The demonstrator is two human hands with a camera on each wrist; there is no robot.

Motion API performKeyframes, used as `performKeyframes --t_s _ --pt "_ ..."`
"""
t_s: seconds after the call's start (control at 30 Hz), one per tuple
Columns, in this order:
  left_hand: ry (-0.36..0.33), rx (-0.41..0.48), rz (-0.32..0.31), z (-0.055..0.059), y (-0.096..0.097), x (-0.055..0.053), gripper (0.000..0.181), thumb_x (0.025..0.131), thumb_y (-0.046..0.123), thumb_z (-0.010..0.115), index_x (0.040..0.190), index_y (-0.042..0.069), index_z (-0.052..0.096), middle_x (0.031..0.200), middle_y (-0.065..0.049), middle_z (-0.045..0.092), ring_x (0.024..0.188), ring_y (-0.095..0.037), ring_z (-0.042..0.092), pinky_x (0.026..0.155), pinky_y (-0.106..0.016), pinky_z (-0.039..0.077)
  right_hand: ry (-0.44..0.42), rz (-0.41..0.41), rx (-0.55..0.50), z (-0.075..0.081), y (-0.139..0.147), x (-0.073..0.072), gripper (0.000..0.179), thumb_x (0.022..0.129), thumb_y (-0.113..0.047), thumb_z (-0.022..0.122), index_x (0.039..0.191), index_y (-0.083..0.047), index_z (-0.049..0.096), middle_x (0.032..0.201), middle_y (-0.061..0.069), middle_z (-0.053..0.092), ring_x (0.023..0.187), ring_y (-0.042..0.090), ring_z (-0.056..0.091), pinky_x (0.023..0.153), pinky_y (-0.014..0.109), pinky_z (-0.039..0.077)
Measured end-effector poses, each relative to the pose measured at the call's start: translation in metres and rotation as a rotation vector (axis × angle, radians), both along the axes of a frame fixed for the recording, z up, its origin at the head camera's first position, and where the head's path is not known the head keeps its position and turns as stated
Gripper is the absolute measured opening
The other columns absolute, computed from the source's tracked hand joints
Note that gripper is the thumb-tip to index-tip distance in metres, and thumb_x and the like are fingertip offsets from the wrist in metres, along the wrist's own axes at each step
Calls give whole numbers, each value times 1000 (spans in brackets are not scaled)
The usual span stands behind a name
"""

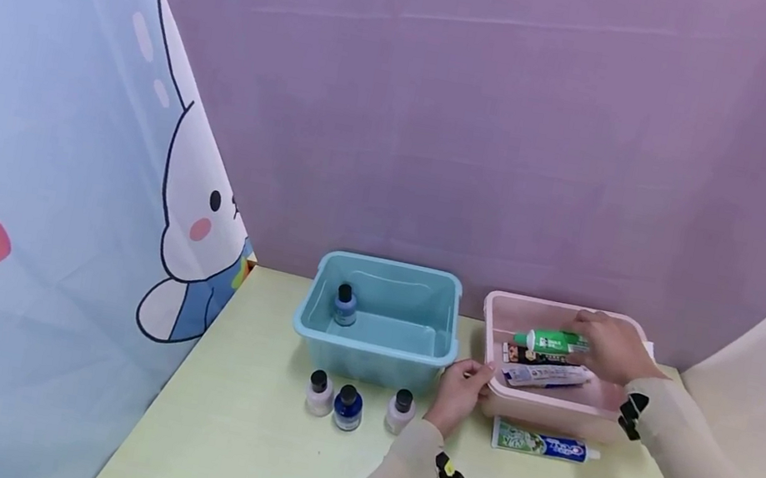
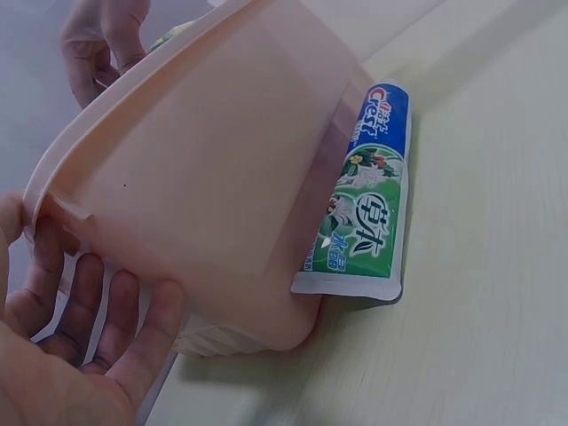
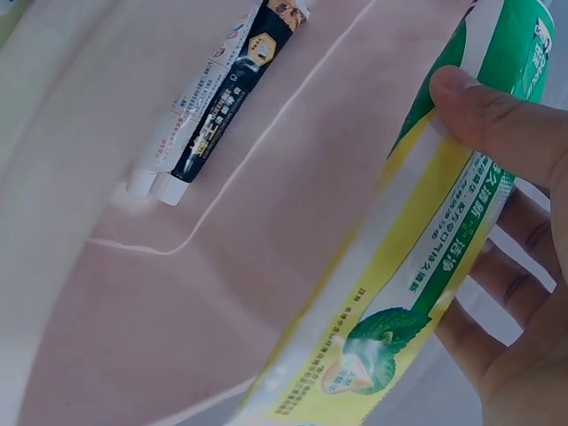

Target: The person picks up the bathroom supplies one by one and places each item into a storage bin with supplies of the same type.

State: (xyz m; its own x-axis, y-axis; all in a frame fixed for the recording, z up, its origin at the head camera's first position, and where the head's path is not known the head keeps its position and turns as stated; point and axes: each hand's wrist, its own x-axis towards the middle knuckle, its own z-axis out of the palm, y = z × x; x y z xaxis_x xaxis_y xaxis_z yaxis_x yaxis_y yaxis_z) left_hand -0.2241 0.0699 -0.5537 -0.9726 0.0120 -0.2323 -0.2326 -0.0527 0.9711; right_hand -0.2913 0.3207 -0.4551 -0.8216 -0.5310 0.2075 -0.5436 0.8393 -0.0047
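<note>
My right hand holds a green toothpaste tube over the pink bin; the right wrist view shows the tube's yellow and white part too, with the thumb on one face. Inside that bin lie a black toothpaste tube and a whitish one, side by side. My left hand grips the bin's near left corner, thumb by the rim and fingers under it. A blue and green Crest toothpaste tube lies on the table along the bin's front wall.
A blue bin stands left of the pink one, with a black-capped blue bottle inside. In front of it are a dark blue bottle and two pale bottles. A purple curtain hangs behind the table.
</note>
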Motion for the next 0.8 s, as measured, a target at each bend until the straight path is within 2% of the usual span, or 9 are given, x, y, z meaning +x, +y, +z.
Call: performKeyframes --t_s 0.3,0.5,0.8 --pt "3 4 -4 2 -1 -1 24 100 35 67 96 12 70 92 1 67 88 -17 68 86 -38 60 -88 -27 41 -3 0 -13 44 73 -23 92 111 -9 77 102 6 69 86 22 67 71 45 58" --pt "-3 11 -6 1 1 0 25 100 36 66 97 12 70 92 1 67 95 -25 71 91 -45 60 -137 -62 68 -7 -2 -19 43 74 -24 92 111 -9 77 111 12 70 94 30 70 74 50 59" --pt "9 9 -15 -1 0 -2 25 101 34 65 96 11 70 92 1 66 97 -28 71 93 -49 59 -218 -83 18 -13 -4 -29 40 76 -18 90 111 -4 76 111 15 70 96 33 69 80 52 58"
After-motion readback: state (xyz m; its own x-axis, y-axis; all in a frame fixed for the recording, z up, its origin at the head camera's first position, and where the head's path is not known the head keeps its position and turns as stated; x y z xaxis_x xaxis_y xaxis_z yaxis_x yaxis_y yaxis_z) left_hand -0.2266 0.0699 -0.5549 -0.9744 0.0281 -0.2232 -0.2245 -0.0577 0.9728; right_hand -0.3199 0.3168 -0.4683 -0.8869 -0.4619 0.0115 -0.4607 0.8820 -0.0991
